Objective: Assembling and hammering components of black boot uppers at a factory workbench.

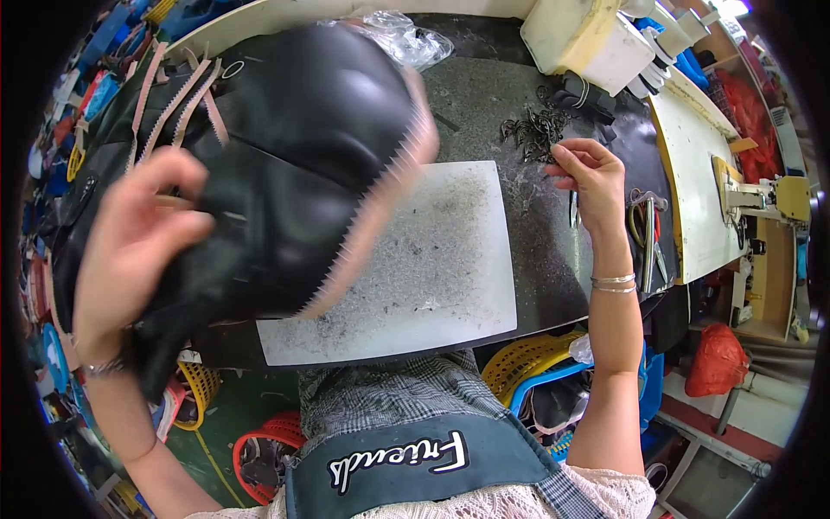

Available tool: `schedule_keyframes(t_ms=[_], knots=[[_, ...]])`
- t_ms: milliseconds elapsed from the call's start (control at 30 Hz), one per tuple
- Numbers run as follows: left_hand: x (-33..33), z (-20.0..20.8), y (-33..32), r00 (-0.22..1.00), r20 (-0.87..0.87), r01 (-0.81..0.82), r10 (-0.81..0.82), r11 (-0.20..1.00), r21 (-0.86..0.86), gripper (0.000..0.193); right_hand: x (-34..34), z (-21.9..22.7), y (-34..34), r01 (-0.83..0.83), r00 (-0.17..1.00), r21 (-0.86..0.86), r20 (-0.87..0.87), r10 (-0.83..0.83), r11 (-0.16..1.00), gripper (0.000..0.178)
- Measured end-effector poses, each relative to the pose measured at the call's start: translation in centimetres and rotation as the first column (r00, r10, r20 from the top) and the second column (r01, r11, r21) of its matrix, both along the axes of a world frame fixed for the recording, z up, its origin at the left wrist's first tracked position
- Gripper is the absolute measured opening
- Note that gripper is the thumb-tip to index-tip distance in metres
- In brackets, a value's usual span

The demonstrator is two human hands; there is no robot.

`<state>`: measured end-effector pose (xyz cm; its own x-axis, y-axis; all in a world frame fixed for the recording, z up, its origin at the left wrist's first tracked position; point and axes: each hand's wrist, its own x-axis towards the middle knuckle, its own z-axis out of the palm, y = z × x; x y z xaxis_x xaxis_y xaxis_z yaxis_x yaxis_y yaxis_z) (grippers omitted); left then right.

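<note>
A black, glossy leather-like piece (303, 130) with a pinkish zigzag-cut edge spreads across the left of the table, its right edge smeared by motion. In front of it is my left hand (143, 242), blurred, with thumb and forefinger curled and a gap between them. Whether its other fingers grip the black piece I cannot make out. At the right, my right hand (595, 177) pinches thumb and forefinger together at the edge of a heap of small, thin black scraps (536, 131). Anything between those fingertips is too small to name.
A white board (432, 259) with dark specks lies on the dark table. Scissors and other tools (648, 233) rest by the right edge. Clear plastic (402, 39) and a cream container (584, 43) stand behind. Below are a red basket (268, 428) and a yellow basket (519, 363).
</note>
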<state>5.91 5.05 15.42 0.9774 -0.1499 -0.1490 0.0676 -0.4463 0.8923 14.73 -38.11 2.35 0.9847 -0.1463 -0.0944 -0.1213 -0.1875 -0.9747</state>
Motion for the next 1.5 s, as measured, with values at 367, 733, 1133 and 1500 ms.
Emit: schedule_keyframes(t_ms=[367, 733, 1133, 1500], knots=[[-1.2, 2.9, -0.6, 0.786, -0.344, 0.411, -0.513, 0.850, -0.329, 0.047, -1.0, 1.1, 1.5, -0.188, 0.981, 0.114, -0.020, 0.192, 0.976, 0.020], [-2.0, -4.4, 2.8, 0.618, -0.750, -0.078, -0.236, 0.931, -0.357, 0.015, -3.3, 3.9, 6.5, -0.219, 0.966, -0.036, 0.136, 0.221, 0.975, 0.018], [-8.2, -7.1, 0.2, 0.843, -0.534, -0.190, -0.072, 0.888, -0.419, 0.019, -10.6, 3.3, 20.7, -0.861, 0.433, -0.182, 0.228, 0.872, 0.475, 0.013], [-10.5, -7.5, -1.2, 0.962, -0.267, -0.084, 0.057, 0.992, -0.093, 0.016, -10.9, 5.5, 21.6, -0.763, 0.347, -0.516, 0.180, 0.920, 0.389, 0.016]])
